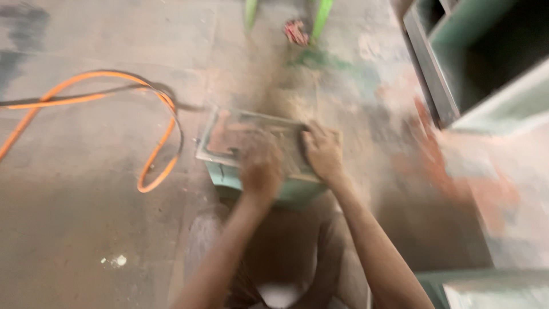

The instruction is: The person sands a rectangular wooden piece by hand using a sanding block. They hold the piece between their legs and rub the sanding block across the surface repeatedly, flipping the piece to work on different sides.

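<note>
At the centre of the frame, a pale green metal box (pixel 260 183) sits on the dusty concrete floor (pixel 86 229), its rusty brown top face up. Both hands rest on that top — the left hand (pixel 260 163) is blurred, so I cannot tell whether its fingers are spread or curled, while the right hand (pixel 323 151) lies flat with fingers pressed down near the far edge. An orange hose (pixel 163 143) loops at left; green cabinet panels (pixel 486 68) stand upper right.

We saw an orange hose (pixel 154 154) looped on the dusty floor (pixel 74 229), a red rag (pixel 296 31), and green-framed panels (pixel 480 68) nearby.
</note>
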